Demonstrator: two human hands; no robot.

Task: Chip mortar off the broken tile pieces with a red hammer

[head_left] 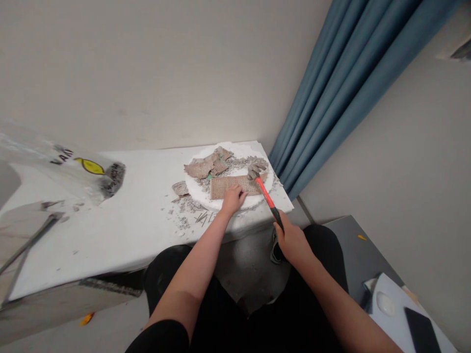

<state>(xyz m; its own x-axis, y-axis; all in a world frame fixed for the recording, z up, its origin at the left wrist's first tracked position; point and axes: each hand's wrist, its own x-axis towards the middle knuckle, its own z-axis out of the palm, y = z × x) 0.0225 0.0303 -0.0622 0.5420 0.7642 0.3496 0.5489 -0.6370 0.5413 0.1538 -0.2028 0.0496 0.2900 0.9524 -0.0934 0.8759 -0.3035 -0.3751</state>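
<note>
My right hand (292,241) is closed round the black grip of a red-handled hammer (265,192). The hammer's grey head rests at the right end of a perforated brown board (226,186). My left hand (233,198) lies on the board's near edge with its fingers curled down on it. The board sits on a round white slab (235,159). Broken brown pieces (206,166) and grey rubble lie on the slab's far side. Several nails (201,217) lie on the white table just left of my left hand.
The low white table (128,220) stands against a beige wall. A clear plastic bag (73,169) lies at its left end, with a metal rod (29,242) below it. Blue curtains (342,93) hang at the right. A white box with a dark phone (419,328) sits bottom right.
</note>
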